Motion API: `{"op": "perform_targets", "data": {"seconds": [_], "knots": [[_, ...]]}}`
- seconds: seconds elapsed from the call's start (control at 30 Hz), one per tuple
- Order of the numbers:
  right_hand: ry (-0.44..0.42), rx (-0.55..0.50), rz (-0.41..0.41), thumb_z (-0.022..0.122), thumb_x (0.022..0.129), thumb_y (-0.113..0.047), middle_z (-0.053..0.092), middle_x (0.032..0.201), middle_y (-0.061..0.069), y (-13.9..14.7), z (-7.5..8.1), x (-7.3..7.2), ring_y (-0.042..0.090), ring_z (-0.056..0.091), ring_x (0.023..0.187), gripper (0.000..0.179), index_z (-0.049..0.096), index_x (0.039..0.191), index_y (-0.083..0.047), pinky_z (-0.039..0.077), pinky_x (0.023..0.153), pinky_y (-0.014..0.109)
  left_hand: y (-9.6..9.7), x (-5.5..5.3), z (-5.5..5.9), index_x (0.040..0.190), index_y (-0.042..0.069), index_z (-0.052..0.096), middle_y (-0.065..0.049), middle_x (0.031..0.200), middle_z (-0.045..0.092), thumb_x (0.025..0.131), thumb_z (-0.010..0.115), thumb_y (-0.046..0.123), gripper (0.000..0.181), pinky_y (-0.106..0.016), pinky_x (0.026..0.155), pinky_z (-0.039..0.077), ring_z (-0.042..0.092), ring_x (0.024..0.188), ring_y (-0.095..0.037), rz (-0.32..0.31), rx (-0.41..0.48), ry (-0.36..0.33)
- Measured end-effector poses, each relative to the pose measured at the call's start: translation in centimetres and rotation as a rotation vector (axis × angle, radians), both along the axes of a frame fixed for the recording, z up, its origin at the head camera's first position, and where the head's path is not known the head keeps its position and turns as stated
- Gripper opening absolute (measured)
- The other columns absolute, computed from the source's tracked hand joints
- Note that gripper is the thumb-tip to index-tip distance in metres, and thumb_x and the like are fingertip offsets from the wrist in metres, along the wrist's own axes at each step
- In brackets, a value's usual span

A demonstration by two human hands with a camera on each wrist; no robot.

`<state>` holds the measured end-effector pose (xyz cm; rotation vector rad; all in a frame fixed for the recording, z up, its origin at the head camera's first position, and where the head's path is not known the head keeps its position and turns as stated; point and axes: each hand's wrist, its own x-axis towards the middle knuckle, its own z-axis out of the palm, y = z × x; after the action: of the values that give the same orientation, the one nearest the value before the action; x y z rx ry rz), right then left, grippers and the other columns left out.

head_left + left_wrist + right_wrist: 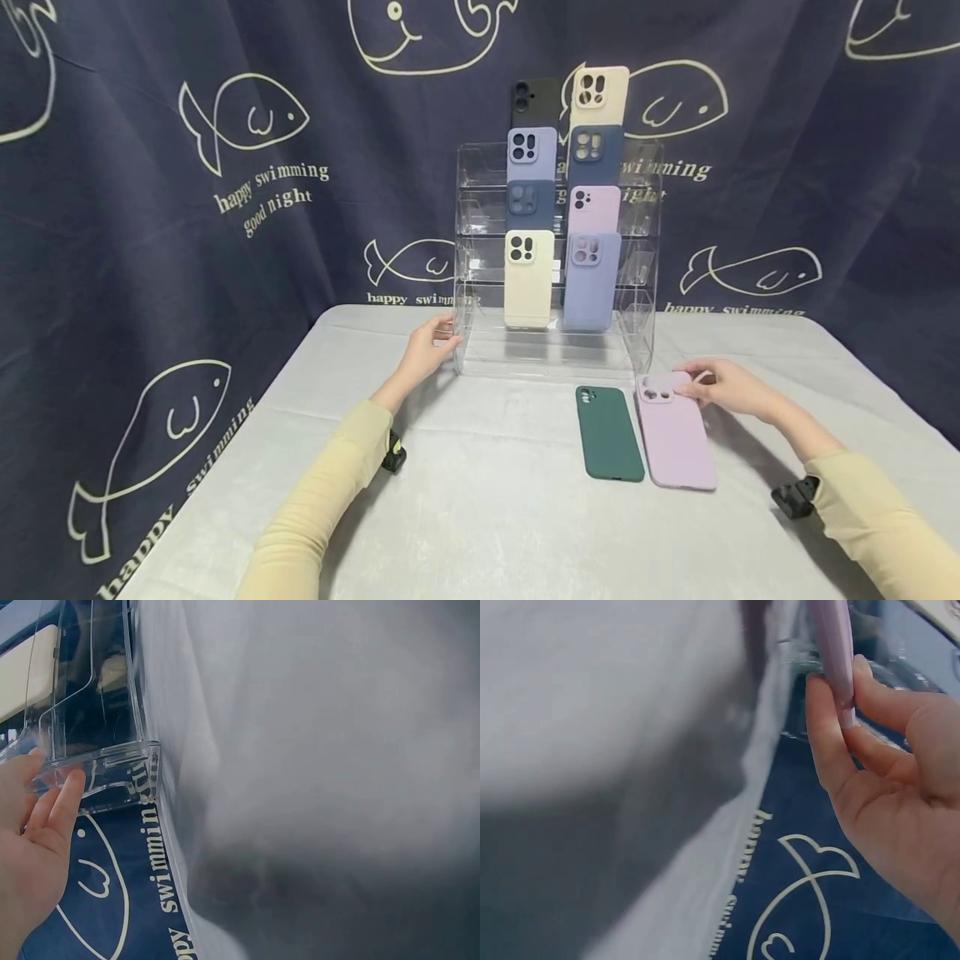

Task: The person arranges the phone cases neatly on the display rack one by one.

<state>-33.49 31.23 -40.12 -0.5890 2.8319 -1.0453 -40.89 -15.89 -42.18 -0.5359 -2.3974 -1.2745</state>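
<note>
My right hand (731,387) pinches a lilac phone case (678,442) near its camera end, thumb on one face and fingers on the other. In the right wrist view the case (834,649) appears edge-on between the fingertips. Close to its left, a dark green phone case (611,433) lies flat on the table. My left hand (423,350) holds the lower left side of a clear tiered display rack (480,354), its fingertips at the plastic edge in the left wrist view. Phone cases stand in two columns on the rack, with a cream one (528,287) and a periwinkle one (592,287) lowest.
Higher on the rack are a black case (535,104), another cream case (611,92), navy cases and a pink case (594,208). A pale cloth covers the table (480,508). Behind it hangs a dark blue curtain (300,242) with fish drawings.
</note>
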Motion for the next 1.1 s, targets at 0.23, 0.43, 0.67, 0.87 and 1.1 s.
{"op": "perform_targets", "data": {"seconds": [0.23, 0.43, 0.67, 0.87, 1.1], "knots": [[0.114, -0.025, -0.033, 0.058, 0.092, -0.011, 0.059, 0.103, 0.025, -0.3, 2.0, 0.3, 0.000, 0.059, 0.068, 0.040, 0.051, 0.122, 0.013, 0.058, 0.063, 0.030, 0.0, 0.2, 0.5, 0.125, -0.006, 0.051, -0.024, 0.107, 0.064, 0.086, 0.066, 0.010, 0.045, -0.038, 0.089, 0.055, 0.065, 0.096, -0.035, 0.003, -0.008, -0.005], [0.204, -0.084, -0.042, 0.059, 0.091, -0.008, 0.065, 0.096, 0.026, -0.4, 3.1, 0.5, -0.001, 0.061, 0.066, 0.036, 0.052, 0.121, 0.012, 0.058, 0.059, 0.025, 0.0, 0.4, 0.8, 0.126, -0.006, 0.050, -0.024, 0.109, 0.064, 0.087, 0.066, 0.011, 0.045, -0.038, 0.090, 0.055, 0.064, 0.098, -0.035, 0.015, -0.025, -0.019], [0.325, -0.142, -0.100, 0.063, 0.089, -0.010, 0.063, 0.095, -0.007, -0.8, 4.4, 0.6, -0.002, 0.062, 0.068, 0.035, 0.057, 0.120, 0.005, 0.055, 0.060, 0.020, 0.1, 0.5, 0.6, 0.126, -0.005, 0.050, -0.023, 0.109, 0.064, 0.087, 0.066, 0.011, 0.045, -0.039, 0.090, 0.055, 0.064, 0.098, -0.034, 0.013, -0.027, -0.022], [0.400, -0.215, -0.119, 0.062, 0.090, -0.010, 0.052, 0.092, -0.019, -1.7, 5.2, 0.5, -0.008, 0.061, 0.070, 0.035, 0.057, 0.120, 0.006, 0.055, 0.060, 0.016, 0.2, 0.4, 0.4, 0.125, -0.005, 0.050, -0.023, 0.108, 0.064, 0.087, 0.066, 0.011, 0.045, -0.040, 0.090, 0.054, 0.064, 0.097, -0.034, 0.009, -0.019, -0.025], [0.464, -0.243, -0.190, 0.064, 0.089, -0.014, 0.053, 0.089, -0.022, -3.4, 6.1, 0.1, -0.009, 0.059, 0.068, 0.034, 0.060, 0.120, 0.000, 0.054, 0.060, 0.012, 0.3, 0.4, 0.2, 0.125, -0.005, 0.050, -0.023, 0.108, 0.064, 0.087, 0.066, 0.010, 0.045, -0.039, 0.089, 0.055, 0.064, 0.097, -0.034, 0.006, -0.007, -0.034]]}}
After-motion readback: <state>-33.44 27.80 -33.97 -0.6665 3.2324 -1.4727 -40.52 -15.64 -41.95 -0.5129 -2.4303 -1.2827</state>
